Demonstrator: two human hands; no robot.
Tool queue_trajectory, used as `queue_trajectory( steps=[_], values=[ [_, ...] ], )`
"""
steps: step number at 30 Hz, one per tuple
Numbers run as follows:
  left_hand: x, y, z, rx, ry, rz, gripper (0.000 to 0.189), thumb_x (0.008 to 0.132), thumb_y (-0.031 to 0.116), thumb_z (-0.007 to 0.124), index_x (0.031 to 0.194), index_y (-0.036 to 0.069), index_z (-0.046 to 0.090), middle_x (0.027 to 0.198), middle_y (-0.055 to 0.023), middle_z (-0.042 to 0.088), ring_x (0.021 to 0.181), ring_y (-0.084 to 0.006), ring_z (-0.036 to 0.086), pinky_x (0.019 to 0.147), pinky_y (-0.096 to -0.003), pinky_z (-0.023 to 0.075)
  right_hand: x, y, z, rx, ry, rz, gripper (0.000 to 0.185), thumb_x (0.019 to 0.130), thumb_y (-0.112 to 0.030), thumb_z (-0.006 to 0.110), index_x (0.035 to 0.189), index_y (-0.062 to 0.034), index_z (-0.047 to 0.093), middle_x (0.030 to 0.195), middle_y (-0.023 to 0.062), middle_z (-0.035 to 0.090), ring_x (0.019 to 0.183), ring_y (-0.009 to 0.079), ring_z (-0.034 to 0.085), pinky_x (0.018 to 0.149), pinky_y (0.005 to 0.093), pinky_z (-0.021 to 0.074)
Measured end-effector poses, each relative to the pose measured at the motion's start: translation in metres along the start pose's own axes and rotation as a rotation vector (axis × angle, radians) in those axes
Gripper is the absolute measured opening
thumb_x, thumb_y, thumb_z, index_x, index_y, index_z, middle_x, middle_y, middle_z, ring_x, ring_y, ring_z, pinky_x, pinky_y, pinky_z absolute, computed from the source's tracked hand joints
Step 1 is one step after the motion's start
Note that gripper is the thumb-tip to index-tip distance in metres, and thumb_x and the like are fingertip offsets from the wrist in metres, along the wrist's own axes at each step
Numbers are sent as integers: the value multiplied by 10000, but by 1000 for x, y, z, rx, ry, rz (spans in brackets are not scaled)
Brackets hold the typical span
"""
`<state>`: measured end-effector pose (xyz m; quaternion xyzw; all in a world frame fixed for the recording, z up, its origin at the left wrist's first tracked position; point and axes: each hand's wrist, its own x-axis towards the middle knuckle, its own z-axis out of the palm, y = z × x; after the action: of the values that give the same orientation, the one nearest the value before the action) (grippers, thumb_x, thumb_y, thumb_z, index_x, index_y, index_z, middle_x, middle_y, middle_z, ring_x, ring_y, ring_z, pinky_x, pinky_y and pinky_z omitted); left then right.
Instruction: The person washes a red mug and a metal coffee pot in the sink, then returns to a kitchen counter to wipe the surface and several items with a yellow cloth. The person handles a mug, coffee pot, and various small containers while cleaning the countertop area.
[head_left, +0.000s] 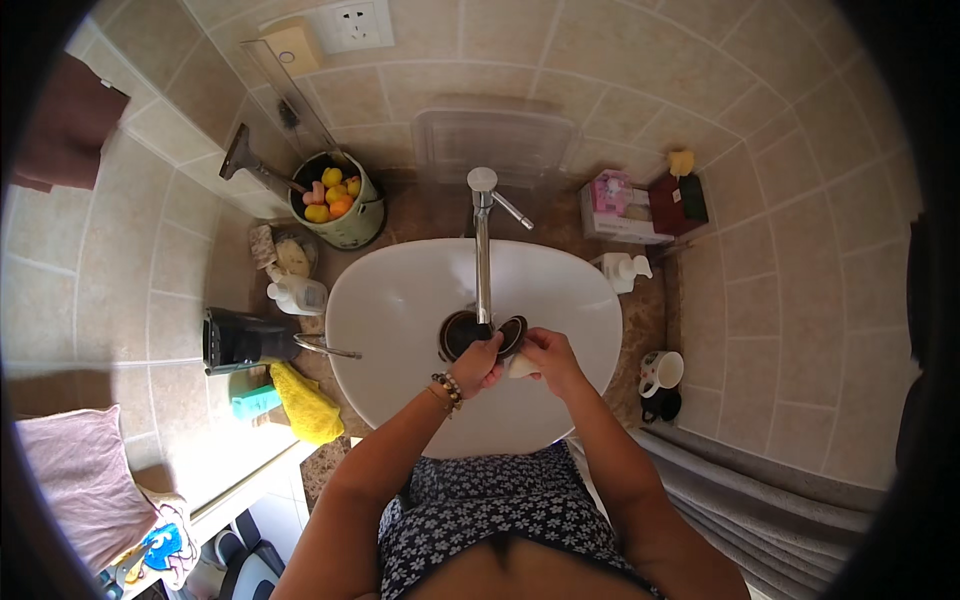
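A white oval washbasin (390, 382) spreads out in front of me, with a chrome tap (483, 255) reaching over it. Under the spout, a dark round container (454, 330) sits in the basin, partly covered by my hand and the tap. My left hand (476, 367), with bead bracelets at the wrist, grips a small dark round lid or dish (513, 334) tilted on edge. Just right of it, my right hand (553, 360) pinches a pale sponge or cloth (523, 366) close to the dark piece. The fingertips are partly hidden.
Left of the basin stand a green bucket (352, 221) with toy fruit, a white bottle (300, 294), a black device (251, 341) and a yellow cloth (307, 405). On the right are a pump bottle (619, 271), a white mug (664, 371) and boxes (626, 217).
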<state>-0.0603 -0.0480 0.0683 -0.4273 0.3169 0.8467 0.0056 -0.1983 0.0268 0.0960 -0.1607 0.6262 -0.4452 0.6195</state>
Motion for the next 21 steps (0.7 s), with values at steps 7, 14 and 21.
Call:
queue_trajectory(
  steps=[7, 14, 21],
  values=[
    [-16, 7, 12, 532, 32, 105, 551, 922, 460, 308, 557, 61, 414, 443, -48, 412, 358, -168, 425, 348, -304, 324, -18, -6, -2, -25, 60, -63, 115, 828, -127, 571, 868, -20, 582, 701, 18, 574, 542, 74, 482, 428, 205, 345],
    [-20, 3, -6, 977, 714, 547, 327, 847, 290, 496, 1037, 33, 431, 792, -229, 605, 688, -382, 592, 577, -468, 467, -30, -16, -17, -964, 402, -245, 182, 715, -179, 641, 779, -12, 610, 729, 126, 635, 601, 225, 611, 594, 326, 484],
    [-26, -5, -29, 1124, 771, 229, 516, 803, 343, 534, 1175, 63, 313, 743, -206, 617, 682, -369, 607, 604, -455, 483, -49, -27, -122, -846, 875, -270, 245, 683, -232, 651, 772, -5, 622, 733, 154, 634, 682, 294, 622, 609, 373, 481]
  ],
)
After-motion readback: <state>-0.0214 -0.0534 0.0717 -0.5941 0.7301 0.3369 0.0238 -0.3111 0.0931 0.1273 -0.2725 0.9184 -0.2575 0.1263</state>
